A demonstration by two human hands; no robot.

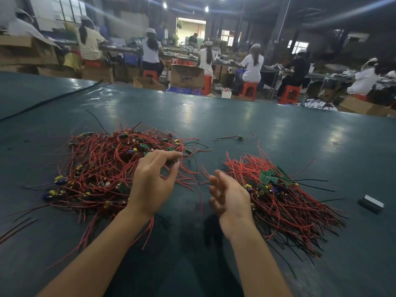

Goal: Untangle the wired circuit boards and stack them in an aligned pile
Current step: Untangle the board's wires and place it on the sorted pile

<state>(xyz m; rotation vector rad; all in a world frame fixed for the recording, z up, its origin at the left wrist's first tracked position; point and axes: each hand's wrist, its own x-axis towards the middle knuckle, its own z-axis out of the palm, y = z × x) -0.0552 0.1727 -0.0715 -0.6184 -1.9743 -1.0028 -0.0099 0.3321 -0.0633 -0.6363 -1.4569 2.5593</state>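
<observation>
A big tangled heap [100, 168] of small green circuit boards with red and black wires lies on the left of the dark green table [235, 116]. On the right a sorted pile [276, 189] has its boards stacked together and its wires fanned out toward me. My left hand [153, 181] reaches over the heap's right edge, its fingertips pinching a small board [174, 161] at that edge. Between the two piles hovers my right hand [230, 196], fingers loosely spread and holding nothing.
One loose board with wires [240, 137] lies alone farther back. A small grey block [371, 203] sits at the right. A black cable [49, 99] crosses the far left. Beyond the table's far edge, several people sit at benches among cardboard boxes.
</observation>
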